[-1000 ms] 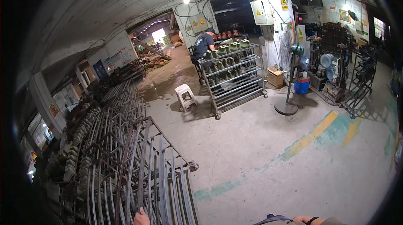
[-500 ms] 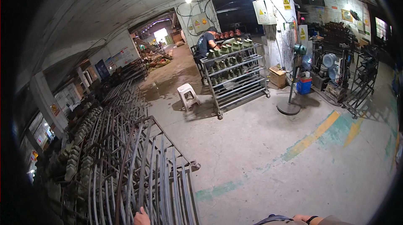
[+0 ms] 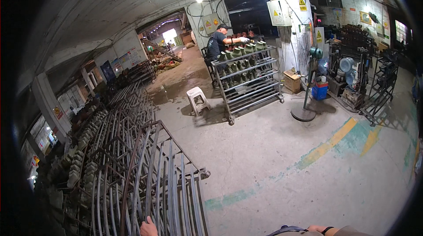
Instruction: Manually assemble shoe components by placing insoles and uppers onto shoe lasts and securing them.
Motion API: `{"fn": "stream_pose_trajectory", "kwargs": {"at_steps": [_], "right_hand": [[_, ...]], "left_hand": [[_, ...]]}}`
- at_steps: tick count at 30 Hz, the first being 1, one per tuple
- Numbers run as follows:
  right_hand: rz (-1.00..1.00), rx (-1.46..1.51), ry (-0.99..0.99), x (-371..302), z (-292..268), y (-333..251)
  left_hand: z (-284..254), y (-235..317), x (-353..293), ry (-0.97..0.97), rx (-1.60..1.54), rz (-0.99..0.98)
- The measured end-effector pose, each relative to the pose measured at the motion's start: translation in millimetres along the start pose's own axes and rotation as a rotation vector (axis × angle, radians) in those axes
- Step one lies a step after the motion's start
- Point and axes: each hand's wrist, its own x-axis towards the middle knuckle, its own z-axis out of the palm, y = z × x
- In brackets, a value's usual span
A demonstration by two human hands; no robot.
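Observation:
My left hand is at the lower edge, closed on the near end of a metal rack, its thumb pointing up along a rail. The rack's long grey and rusty bars run away from me on the left. My right hand is at the lower edge on the right, with a black band round the wrist. Its fingers are hidden. Beside it shows a dark, curved thing whose kind I cannot make out.
Ahead, a co-worker with a white glove stands behind a wheeled rack holding green boot-shaped pieces. A white stool, a standing fan, a blue box and a concrete pillar are nearby.
The co-worker has raised their head and stretched a gloved hand over the green pieces on the rack. My hands stay nearly where they were.

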Motion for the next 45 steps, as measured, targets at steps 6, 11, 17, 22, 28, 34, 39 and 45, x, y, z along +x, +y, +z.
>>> {"fn": "stream_pose_trajectory", "kwargs": {"at_steps": [6,11,17,22,28,34,39,45], "right_hand": [[-0.003,-0.043,-0.006,4.7,5.3,-9.1],[-0.002,-0.076,-0.009,7.2,6.5,-5.7],[0.000,-0.117,-0.014,15.7,9.7,-6.2],[-0.002,-0.150,-0.014,22.2,12.1,-6.6],[0.001,-0.191,-0.017,25.0,17.2,-13.5],[-0.004,-0.225,-0.019,31.6,12.6,-5.4],[-0.006,-0.254,-0.024,38.9,9.3,5.7],[-0.003,-0.289,-0.024,42.1,11.0,7.1]], "left_hand": [[12.3,-11.8,8.1,0.063,0.014,0.051],[5.8,-6.5,1.0,0.098,0.025,0.044],[6.6,-6.0,3.8,0.063,0.036,0.032],[-0.7,-2.4,-2.0,0.055,0.035,0.047],[-10.3,4.2,-8.2,0.017,0.038,0.045],[-9.8,2.5,-7.8,0.031,0.033,0.054],[2.4,-4.7,0.8,0.071,0.039,0.060],[-2.2,-1.0,-3.0,0.059,0.036,0.055]]}}
